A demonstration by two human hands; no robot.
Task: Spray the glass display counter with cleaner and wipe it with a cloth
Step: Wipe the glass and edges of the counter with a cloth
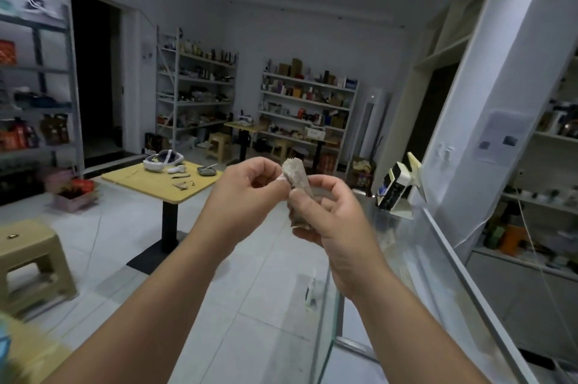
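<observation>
Yellow pedestal table [150, 184] is standing on pale tiled floor [250, 305]; beige plastic stool [28, 246] is sitting at left. Stocked metal shelving units [308, 111] are lining the white back wall [297, 33].

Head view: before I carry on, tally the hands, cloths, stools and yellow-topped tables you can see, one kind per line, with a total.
Hands: 2, left hand and right hand, both holding the cloth
Cloths: 1
Stools: 3
Yellow-topped tables: 2
Total: 8
</observation>
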